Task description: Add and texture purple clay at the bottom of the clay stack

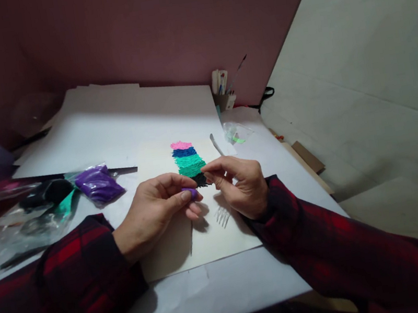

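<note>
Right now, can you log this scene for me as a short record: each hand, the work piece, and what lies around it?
left hand: pinches a small purple lump between thumb and fingers
right hand: fingertips pinched together at the dark lowest band
work piece: stacked colour bands, pink on top, then blue, teal, green, dark, on a cream sheet
near right hand: clear plastic fork on the sheet
left side: bag of purple material
back: cup of pens
</note>
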The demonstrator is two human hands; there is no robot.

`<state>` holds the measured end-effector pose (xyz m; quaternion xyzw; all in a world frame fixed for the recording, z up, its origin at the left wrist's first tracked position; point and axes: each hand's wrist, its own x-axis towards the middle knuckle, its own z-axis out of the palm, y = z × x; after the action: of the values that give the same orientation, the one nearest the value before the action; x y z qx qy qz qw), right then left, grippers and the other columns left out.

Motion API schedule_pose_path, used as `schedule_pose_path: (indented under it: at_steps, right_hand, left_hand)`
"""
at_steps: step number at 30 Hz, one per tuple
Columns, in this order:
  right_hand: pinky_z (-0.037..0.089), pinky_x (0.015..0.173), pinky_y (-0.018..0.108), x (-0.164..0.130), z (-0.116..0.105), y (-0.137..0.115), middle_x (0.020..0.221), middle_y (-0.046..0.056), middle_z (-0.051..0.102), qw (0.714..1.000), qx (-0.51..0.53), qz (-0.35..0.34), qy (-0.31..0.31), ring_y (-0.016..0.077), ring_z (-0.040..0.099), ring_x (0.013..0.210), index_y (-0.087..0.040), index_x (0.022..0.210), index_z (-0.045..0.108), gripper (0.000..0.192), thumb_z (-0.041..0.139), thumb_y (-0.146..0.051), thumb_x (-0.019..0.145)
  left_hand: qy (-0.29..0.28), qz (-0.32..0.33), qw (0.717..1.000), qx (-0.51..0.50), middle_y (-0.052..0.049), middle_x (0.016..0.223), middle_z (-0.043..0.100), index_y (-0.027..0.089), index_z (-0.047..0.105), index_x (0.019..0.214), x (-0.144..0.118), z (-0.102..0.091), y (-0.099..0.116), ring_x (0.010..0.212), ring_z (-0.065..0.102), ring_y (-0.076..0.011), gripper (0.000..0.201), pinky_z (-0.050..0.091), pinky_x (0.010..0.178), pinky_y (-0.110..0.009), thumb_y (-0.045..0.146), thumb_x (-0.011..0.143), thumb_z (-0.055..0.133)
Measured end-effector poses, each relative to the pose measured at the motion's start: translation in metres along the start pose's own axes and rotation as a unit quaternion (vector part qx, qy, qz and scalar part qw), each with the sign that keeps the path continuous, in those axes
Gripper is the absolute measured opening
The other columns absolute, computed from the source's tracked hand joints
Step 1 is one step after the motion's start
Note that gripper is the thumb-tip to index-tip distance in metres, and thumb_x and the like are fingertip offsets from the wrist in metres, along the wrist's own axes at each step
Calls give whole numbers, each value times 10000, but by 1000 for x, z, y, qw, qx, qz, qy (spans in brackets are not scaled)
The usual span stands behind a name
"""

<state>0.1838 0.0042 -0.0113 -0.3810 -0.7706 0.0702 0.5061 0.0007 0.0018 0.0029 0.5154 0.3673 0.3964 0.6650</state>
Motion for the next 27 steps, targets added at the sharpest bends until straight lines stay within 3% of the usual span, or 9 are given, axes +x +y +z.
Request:
schedule_pose_path:
  at_steps: [5, 11, 16, 20, 27]
  right_hand:
    - [511, 600, 243, -1, 0, 1, 753, 16, 682, 1000, 0, 0, -2, 105, 604, 646, -162, 870, 670, 76, 599, -144, 850]
    - [506, 586, 242, -1, -1, 1, 748, 13, 680, 1000, -1, -1, -6, 104, 599, 638, -168, 882, 671, 82, 596, -152, 855]
    - [508, 590, 244, 0, -1, 1, 755, 17, 686, 1000, 2, -1, 0, 106, 604, 646, -166, 877, 671, 82, 597, -145, 850]
    - [508, 590, 242, 0, -1, 2, 754, 16, 685, 1000, 1, -2, 0, 103, 602, 641, -164, 877, 673, 84, 596, -144, 850]
    - [499, 573, 246, 0, -2, 1, 746, 17, 683, 1000, -2, 2, -6, 105, 594, 627, -162, 877, 673, 94, 583, -151, 853]
  left_hand:
    - [-6, 11, 1000, 9, -50, 692, 697, 109, 612, 837, -1, -1, 0, 515, 646, -129, 113, 539, 522, -234, 136, 754, 684]
    - [5, 16, 1000, -17, -48, 730, 683, 123, 607, 881, 0, -1, -1, 563, 632, -133, 127, 559, 603, -301, 215, 808, 655]
    - [34, 26, 999, 0, -7, 640, 634, 140, 590, 760, 1, -1, -2, 474, 549, -83, 168, 431, 442, -185, 210, 733, 740]
    - [24, 27, 999, 21, 32, 539, 576, 158, 568, 779, 1, -3, -4, 414, 501, -73, 171, 380, 391, -168, 207, 743, 728]
    - [-3, 35, 999, 22, -71, 865, 682, 113, 592, 930, 1, -2, -2, 615, 652, -131, 138, 565, 600, -272, 176, 815, 634]
